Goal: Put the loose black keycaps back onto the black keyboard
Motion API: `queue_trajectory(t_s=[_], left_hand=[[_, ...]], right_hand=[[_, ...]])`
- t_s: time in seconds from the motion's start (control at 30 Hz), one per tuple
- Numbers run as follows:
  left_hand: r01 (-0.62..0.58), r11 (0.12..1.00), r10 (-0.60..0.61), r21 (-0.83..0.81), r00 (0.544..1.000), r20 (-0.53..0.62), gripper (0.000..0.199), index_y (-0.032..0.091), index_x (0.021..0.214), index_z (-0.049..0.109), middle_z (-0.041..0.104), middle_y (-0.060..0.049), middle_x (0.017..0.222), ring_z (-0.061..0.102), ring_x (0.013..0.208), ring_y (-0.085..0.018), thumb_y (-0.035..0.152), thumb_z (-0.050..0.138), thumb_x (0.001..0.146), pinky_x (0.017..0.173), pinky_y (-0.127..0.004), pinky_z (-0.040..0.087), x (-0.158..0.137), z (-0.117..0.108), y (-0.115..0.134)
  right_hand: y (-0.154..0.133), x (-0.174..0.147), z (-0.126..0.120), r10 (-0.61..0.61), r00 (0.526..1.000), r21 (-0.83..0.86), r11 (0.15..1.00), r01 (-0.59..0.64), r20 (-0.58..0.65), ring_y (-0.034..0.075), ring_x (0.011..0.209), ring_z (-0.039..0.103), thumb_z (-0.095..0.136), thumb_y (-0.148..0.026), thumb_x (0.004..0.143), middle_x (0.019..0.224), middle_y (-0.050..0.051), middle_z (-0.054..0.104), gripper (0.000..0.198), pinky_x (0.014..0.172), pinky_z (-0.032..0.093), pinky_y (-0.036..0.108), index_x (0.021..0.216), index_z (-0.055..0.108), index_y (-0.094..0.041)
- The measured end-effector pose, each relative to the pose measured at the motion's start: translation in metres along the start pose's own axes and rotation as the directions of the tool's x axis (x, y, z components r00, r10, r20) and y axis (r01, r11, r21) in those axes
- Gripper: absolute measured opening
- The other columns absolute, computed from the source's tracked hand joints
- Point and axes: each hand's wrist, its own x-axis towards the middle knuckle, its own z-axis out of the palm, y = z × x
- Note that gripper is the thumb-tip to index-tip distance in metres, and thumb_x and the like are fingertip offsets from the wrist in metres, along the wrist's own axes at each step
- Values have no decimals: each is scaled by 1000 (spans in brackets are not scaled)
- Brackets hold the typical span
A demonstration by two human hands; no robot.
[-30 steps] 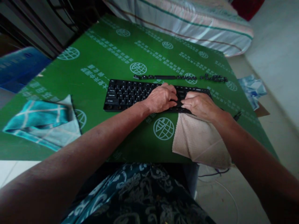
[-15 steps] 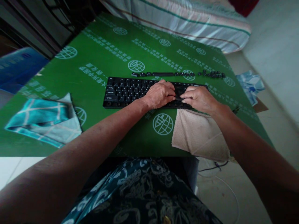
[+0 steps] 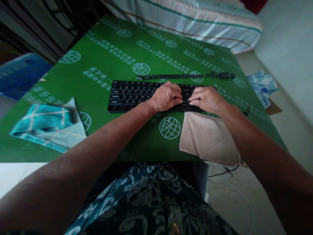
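A black keyboard [image 3: 130, 94] lies on the green table, its bottom row partly without keycaps. My left hand [image 3: 167, 96] rests over its right half, fingers curled and pinched together. Close beside it, my right hand [image 3: 207, 98] also pinches, thumb against fingers. Between the two sets of fingertips is a dark, wide keycap [image 3: 186, 101] at the keyboard's surface; whether it sits fully on the board I cannot tell. Beyond the keyboard is a row of loose keycaps [image 3: 192, 76], among them a long space bar [image 3: 169, 76].
A pile of small keycaps [image 3: 222, 75] sits at the right end of the row. A beige cloth [image 3: 207, 138] lies near my right forearm, and a folded teal checked cloth [image 3: 49, 124] at the left. A bed [image 3: 195, 26] stands behind the green table [image 3: 110, 58].
My right hand has shifted slightly up, its fingers still by the left hand's fingertips. My left hand stays almost in place over the keyboard. The view has moved a little.
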Motion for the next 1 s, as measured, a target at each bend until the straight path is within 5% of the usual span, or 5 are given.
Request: queue_trajectory(t_s=[1.0], left_hand=[[29,999,-30,-12,999,-15,11,22,79,74,70,-1,98,61,98,-22,26,65,75,90,-39,42,0,1,4]], right_hand=[[0,-6,6,-20,999,-62,998,17,-48,16,71,60,66,-18,76,75,2,65,8,68,46,30,74,74,-20]])
